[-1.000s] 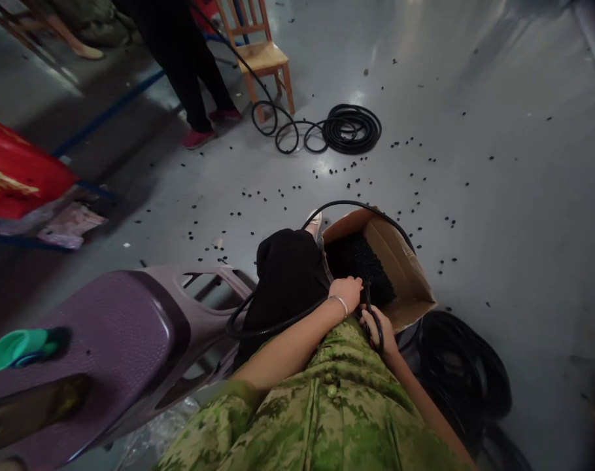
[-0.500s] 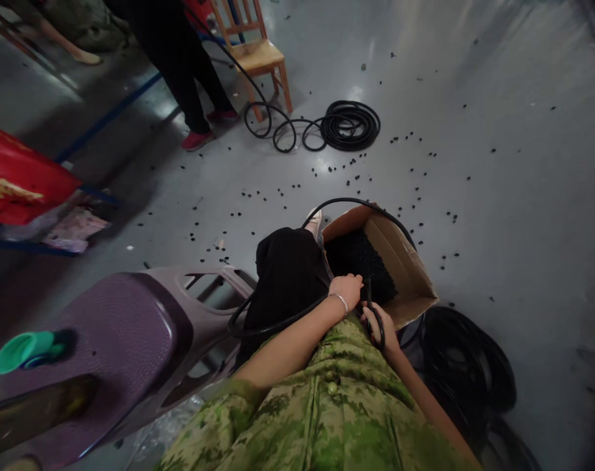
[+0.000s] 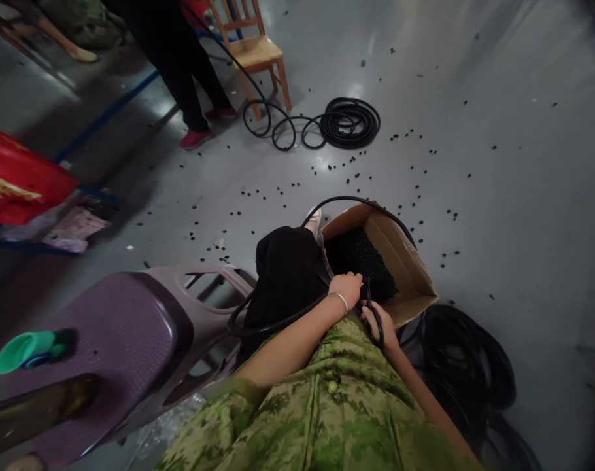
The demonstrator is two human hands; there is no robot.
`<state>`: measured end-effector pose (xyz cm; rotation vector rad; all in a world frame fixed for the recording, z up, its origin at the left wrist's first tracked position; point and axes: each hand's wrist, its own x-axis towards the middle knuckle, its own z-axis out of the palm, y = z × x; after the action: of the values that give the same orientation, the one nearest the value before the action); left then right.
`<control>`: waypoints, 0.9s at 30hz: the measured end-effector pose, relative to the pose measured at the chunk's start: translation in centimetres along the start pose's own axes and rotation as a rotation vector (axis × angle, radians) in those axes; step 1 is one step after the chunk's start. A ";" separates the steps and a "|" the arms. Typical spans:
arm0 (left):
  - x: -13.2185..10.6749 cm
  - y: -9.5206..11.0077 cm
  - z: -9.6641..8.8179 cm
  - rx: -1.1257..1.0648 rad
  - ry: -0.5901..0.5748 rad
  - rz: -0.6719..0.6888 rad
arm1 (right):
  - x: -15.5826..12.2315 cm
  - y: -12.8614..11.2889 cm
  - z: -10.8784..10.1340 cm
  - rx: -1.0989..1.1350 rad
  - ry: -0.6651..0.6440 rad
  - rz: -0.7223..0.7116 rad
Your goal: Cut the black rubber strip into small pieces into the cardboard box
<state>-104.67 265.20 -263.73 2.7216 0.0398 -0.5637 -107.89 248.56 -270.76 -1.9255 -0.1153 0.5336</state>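
Observation:
My left hand [image 3: 345, 288], with a bracelet at the wrist, is closed at the near edge of a cardboard box [image 3: 400, 261]. A black ribbed hose [image 3: 272, 327] runs across my lap, under my left forearm, toward that hand; its end is hidden by my fingers. Close beside it, my right hand [image 3: 383, 325] is closed around a black looped handle, which looks like scissors [image 3: 378, 322]. The tips are hard to make out against the dark contents. Inside the box lies a heap of small black pieces [image 3: 369, 261].
At my left stands a purple stool [image 3: 125, 327] bearing a green cup-like object [image 3: 20, 352] and a bottle [image 3: 37, 409]. Hose coils lie ahead [image 3: 350, 123] and at my right [image 3: 467, 356]. Small black pieces dot the floor. A person's legs [image 3: 192, 78] are near a wooden chair [image 3: 258, 52].

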 end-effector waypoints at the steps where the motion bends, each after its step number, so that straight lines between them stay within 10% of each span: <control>1: 0.0 0.0 0.0 0.002 0.000 0.003 | 0.0 0.0 0.0 0.000 0.002 -0.004; 27: 0.2 -0.2 0.4 0.014 0.016 0.006 | 0.0 0.1 0.0 0.023 0.013 -0.011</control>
<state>-104.67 265.19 -264.20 2.7390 0.0316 -0.5430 -107.89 248.48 -270.87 -1.9050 -0.1103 0.5129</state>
